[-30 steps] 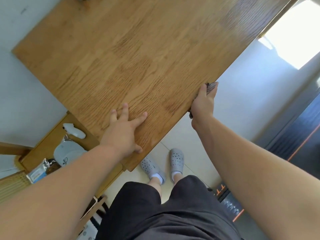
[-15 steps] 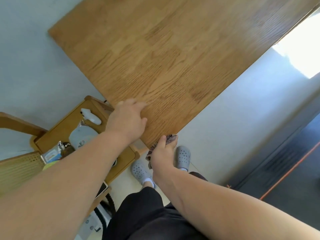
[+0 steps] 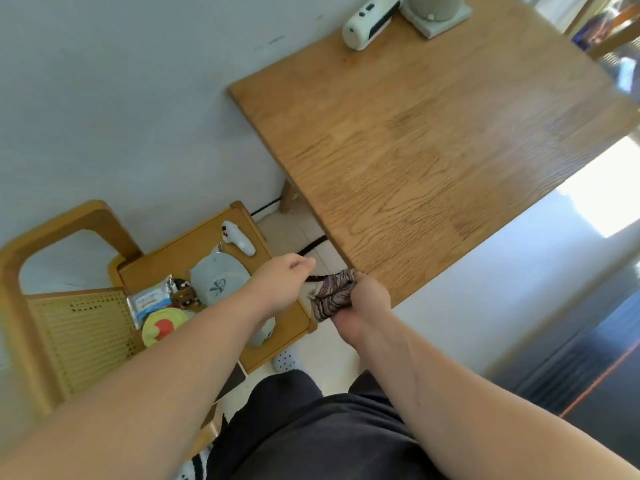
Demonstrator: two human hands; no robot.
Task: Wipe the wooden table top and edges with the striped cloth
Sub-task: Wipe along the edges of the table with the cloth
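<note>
Two hands — right hand grips one striped cloth.

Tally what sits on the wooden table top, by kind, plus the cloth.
White handheld device lying on the wooden table top: 1
Pale grey appliance on a square base: 1
Striped cloth, gripped by the right hand at the near corner: 1
Total: 3

Table: the light oak wooden table top fills the upper right of my view.
On it: a white oblong plastic device and a pale grey square-based object, both at the top edge of frame.
Near corner: bare wood.
</note>
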